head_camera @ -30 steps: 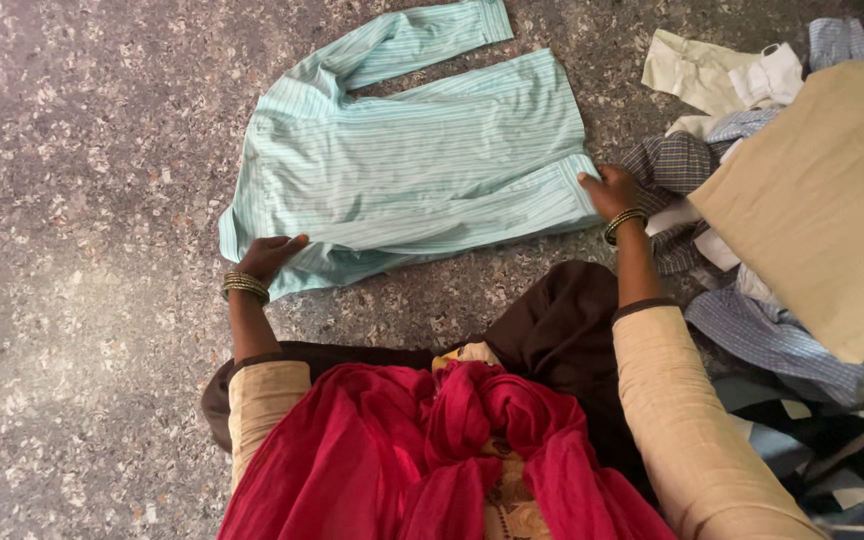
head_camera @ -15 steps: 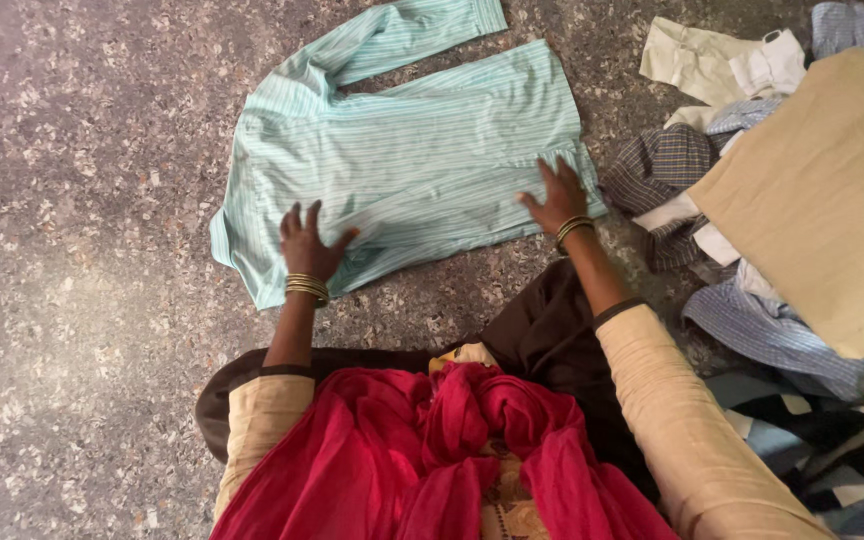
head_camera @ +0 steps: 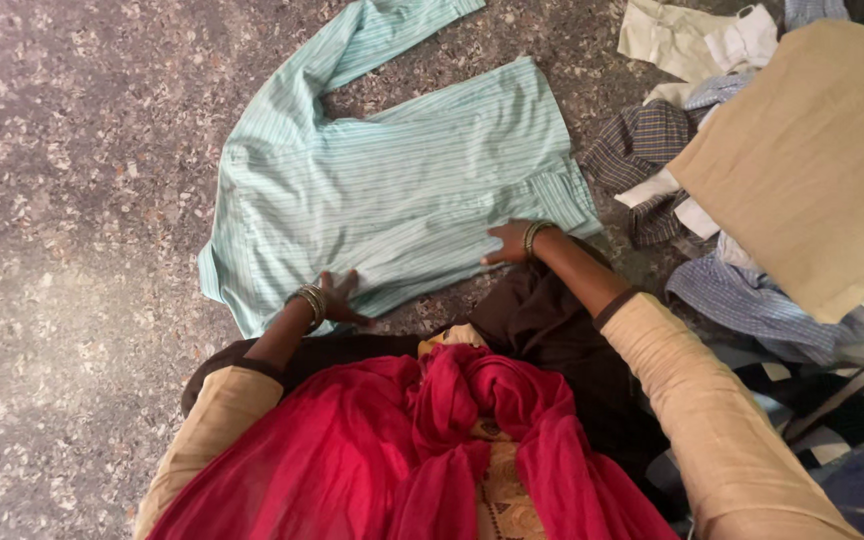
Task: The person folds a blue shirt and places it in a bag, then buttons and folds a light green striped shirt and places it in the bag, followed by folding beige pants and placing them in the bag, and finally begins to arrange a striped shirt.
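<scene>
Your striped pale green shirt (head_camera: 402, 190) lies spread flat on the speckled stone floor (head_camera: 72, 250) just ahead of your knees, with one long sleeve (head_camera: 372, 40) reaching away toward 12 o'clock. Your left hand (head_camera: 337, 298) rests at the shirt's near edge, at about 7 o'clock on the garment, fingers loosely spread and pressing on the cloth rather than clenched round it. Your right hand (head_camera: 507, 243) lies flat on the hem side at about 5 o'clock, palm down, gripping nothing. So the shirt looks laid out and mostly smooth, but I judge no fold made yet: body and sleeve both lie open. At 2 o'clock the heap of other clothes (head_camera: 712, 200), checked, cream and tan pieces, sits unsorted, with a tan cloth (head_camera: 812, 160) on top.
</scene>
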